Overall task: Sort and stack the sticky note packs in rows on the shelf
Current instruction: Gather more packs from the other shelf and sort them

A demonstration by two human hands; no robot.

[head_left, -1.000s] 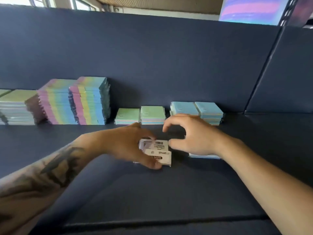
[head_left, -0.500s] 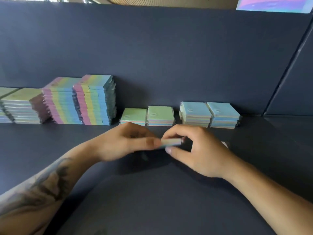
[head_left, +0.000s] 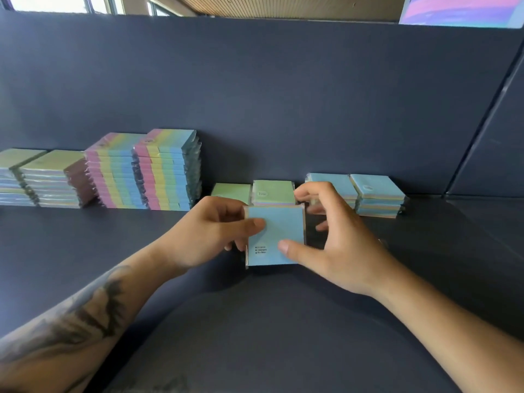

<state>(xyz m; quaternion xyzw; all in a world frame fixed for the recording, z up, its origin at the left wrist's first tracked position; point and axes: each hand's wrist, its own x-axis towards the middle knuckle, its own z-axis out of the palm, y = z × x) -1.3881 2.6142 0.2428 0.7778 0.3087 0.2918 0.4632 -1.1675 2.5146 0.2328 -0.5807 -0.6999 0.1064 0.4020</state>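
Note:
A blue sticky note pack (head_left: 279, 234) is held face up above the dark shelf (head_left: 85, 251), in front of the rows. My left hand (head_left: 209, 234) grips its left edge, thumb on top. My right hand (head_left: 334, 242) holds its right side, thumb on the lower face and fingers behind. Along the back wall stand two low green-topped stacks (head_left: 273, 191), two blue-topped stacks (head_left: 377, 194), two tall rainbow-striped stacks (head_left: 167, 171) and, at the far left, green-topped stacks (head_left: 54, 180).
A dark panel (head_left: 255, 95) closes the shelf at the back, and an angled side panel (head_left: 496, 137) closes it on the right. Bare shelf surface lies to the left of my arms and to the right of the blue stacks.
The pack was lifted off the shelf label side up, then turned over between both hands; it now shows its blue face, tilted toward me.

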